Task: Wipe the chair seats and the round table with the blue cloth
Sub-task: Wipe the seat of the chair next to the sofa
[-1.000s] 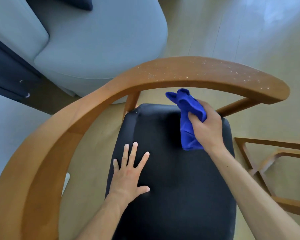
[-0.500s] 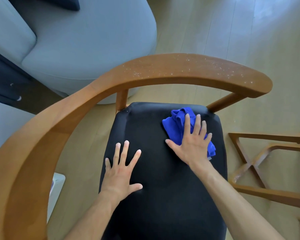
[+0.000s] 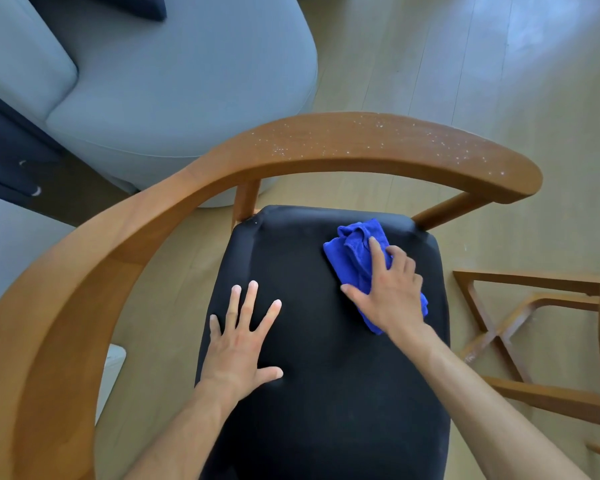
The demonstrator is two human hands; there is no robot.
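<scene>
Blue cloth: the blue cloth (image 3: 352, 258) lies bunched and folded on the black chair seat (image 3: 323, 393), in the seat's far right corner, close to the right edge; its far end is bare, its near part is under the right hand.
Right hand: the right hand (image 3: 390, 292) lies palm down on top of the cloth and presses it to the seat; the forefinger is straight and points to the seat's far edge, the thumb is spread to the left and touches the seat just beside the cloth, the other fingers are bent at the knuckles over the cloth. It presses the cloth rather than clutching it.
Left hand: the left hand (image 3: 241, 337) rests flat on the seat, released, fingers straight and spread, holding nothing; it is near the seat's left edge, well apart from the cloth.
Chair seat: black, padded, with rounded far corners; both forearms come in over its near edge.
Armrest: the curved wooden armrest (image 3: 361, 142) sweeps round the seat's far and left sides; pale specks dot its top toward the right end.
Sofa: a light blue-grey sofa (image 3: 174, 84) stands beyond the chair's far left, on the pale wooden floor (image 3: 465, 57).
Wooden frame: a crossed wooden frame (image 3: 506, 327) stands on the floor beside the seat's right edge.
</scene>
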